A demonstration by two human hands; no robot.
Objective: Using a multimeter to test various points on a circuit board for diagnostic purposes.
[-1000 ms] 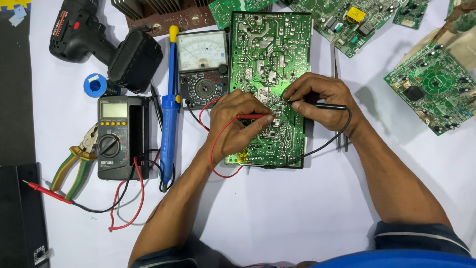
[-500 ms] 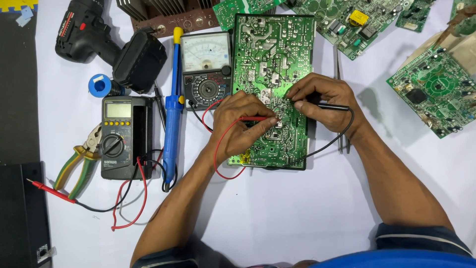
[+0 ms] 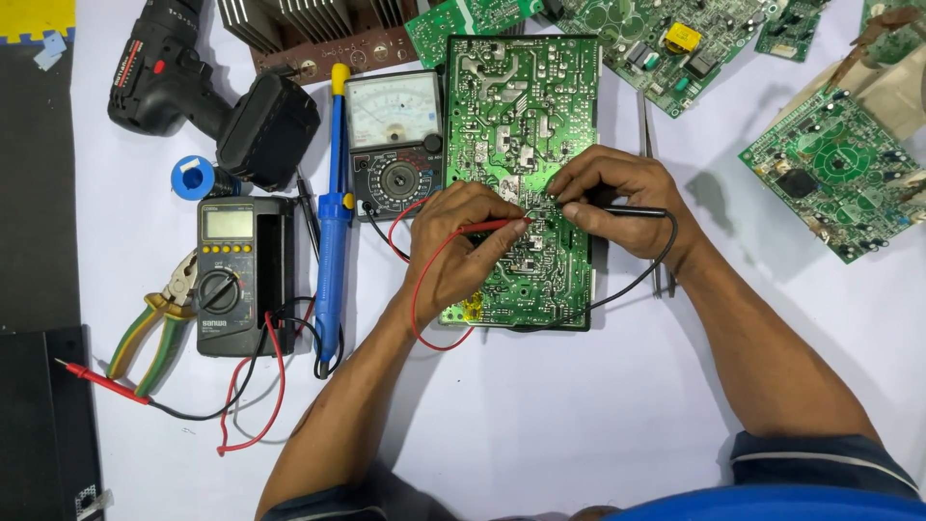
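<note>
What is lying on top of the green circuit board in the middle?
On the green circuit board rest the left hand with a red probe and the right hand with a black probe. The probe tips touch near its middle. The hands hide the board beneath.

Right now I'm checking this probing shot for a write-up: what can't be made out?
Head view only:
- Red probe tip contact: too small.
- Black probe tip: hidden under right hand.
- Circuit board under left hand: covered.
- Cordless drill: cut off at top edge.

Left hand (image 3: 461, 246) in pinched grip, right hand (image 3: 617, 198) likewise, forearms angled inward, fingertips nearly meeting
</note>
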